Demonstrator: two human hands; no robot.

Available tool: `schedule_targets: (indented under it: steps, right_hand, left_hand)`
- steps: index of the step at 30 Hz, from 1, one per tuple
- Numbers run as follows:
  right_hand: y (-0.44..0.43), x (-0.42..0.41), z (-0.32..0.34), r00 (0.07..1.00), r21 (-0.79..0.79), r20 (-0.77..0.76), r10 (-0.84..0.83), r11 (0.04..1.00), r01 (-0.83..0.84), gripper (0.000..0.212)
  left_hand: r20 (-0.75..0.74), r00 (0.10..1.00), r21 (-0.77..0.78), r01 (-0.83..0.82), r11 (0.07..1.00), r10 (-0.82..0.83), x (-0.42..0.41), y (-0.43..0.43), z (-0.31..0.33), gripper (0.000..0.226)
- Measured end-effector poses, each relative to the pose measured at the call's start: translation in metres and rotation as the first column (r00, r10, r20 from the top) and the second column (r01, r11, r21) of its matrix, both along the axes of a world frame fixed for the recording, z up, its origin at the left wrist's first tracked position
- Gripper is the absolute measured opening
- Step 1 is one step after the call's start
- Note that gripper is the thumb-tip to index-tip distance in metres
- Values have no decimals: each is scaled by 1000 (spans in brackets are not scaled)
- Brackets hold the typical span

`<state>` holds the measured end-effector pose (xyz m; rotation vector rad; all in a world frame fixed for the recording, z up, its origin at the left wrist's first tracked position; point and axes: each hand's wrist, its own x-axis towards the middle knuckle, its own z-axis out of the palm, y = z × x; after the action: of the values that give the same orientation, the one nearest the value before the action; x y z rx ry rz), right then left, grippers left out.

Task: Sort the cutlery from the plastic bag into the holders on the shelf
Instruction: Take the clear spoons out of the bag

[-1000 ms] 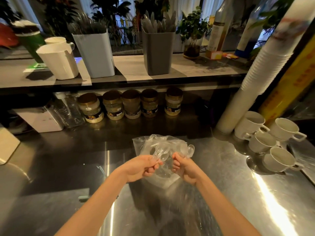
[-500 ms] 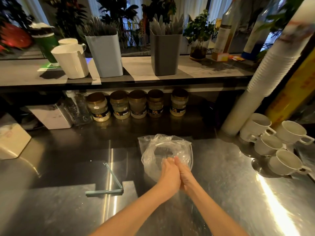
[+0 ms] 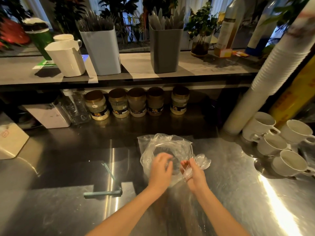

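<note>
A clear plastic bag lies open on the steel counter. My left hand reaches into the bag's mouth with curled fingers; what they hold is blurred. My right hand grips a bunch of clear plastic spoons just right of the bag, bowls pointing away from me. On the shelf stand three holders: a white one at the left, a light blue one with dark-looking cutlery, and a grey one with clear knives.
Several jars line up under the shelf. White cups and a tall stack of paper cups stand at the right. A white box sits at the left edge. A green bag clip lies on the counter.
My hands were pressed together at the bag half a second ago. They have parted: the right hand has come out to the right with spoons, and the left hand stays at the bag's opening.
</note>
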<state>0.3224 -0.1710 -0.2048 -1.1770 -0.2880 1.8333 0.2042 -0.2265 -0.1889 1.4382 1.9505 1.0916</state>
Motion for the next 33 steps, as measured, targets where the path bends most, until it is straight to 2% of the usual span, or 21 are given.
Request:
schedule_targets:
  steps: [2,4,5,6,8,11,13,14,16,18,19,20,22,23,24,25,26,28,29,31,33]
  right_hand:
    - [8,8,2,997,59,68,24,998,-28,29]
    - [19,13,11,987,153,155,35,986,-59,34]
    - [24,14,15,979,180,201,15,982,-52,35]
    - [29,13,18,971,202,240,-21,979,-29,36]
    - [39,13,22,949,199,315,-36,980,-29,35]
    - [53,15,21,902,210,429,-47,976,-49,29]
    - [62,17,21,868,212,491,-79,977,-31,26]
    - [66,18,21,857,212,506,-97,977,-14,25]
    - [72,19,18,833,207,538,-126,978,14,22]
    - [77,19,15,812,207,568,-133,978,15,23]
    - [78,19,14,803,212,582,-127,977,1,23]
    - [80,19,13,785,211,610,-110,977,-28,23]
    - [82,20,9,720,187,694,-20,970,-153,23]
    - [82,20,7,679,158,733,42,960,-231,23]
    - [81,20,4,647,130,756,98,946,-296,22]
    - [79,20,0,637,112,759,138,935,-336,19]
    - [76,20,-5,649,101,743,162,932,-348,16]
    - [68,18,-9,688,68,696,207,934,-351,15]
    - [64,16,-10,699,50,675,234,931,-361,18]
    - [60,12,-9,716,29,642,274,924,-381,22]
    - [57,10,-3,746,52,607,274,923,-381,22]
  left_hand:
    - [-91,976,-104,-208,973,199,-23,14,3,54]
    - [-203,960,-344,-253,904,192,-53,27,-5,87]
    - [-218,960,-446,-260,856,178,-67,33,-10,89]
    - [-179,968,-501,-242,831,174,-77,37,-14,75]
    - [-86,985,-482,-170,860,147,-85,42,-19,21]
    - [78,989,-280,-100,955,126,-96,42,-18,12]
    - [240,970,-203,87,975,-37,-105,37,-7,12]
    - [261,948,-235,244,941,-181,-109,33,-3,12]
    - [283,855,-446,519,729,-435,-118,25,3,14]
    - [348,778,-601,613,512,-523,-130,22,4,42]
    - [374,764,-623,627,468,-526,-137,23,2,46]
    - [386,774,-610,622,491,-502,-142,25,1,39]
    - [353,884,-499,454,739,-305,-143,32,-6,11]
    - [302,949,-428,224,875,-95,-141,36,-9,8]
    - [259,954,-364,-47,930,149,-138,41,-13,11]
    - [216,915,-344,-256,903,342,-139,46,-21,18]
    - [186,873,-388,-357,850,451,-140,49,-29,37]
    - [189,866,-558,-294,776,464,-141,50,-53,73]
    - [239,853,-607,-242,757,464,-143,51,-69,73]
    - [326,813,-565,-242,788,483,-141,50,-80,33]
    - [252,849,-451,-322,833,464,-138,50,-80,20]
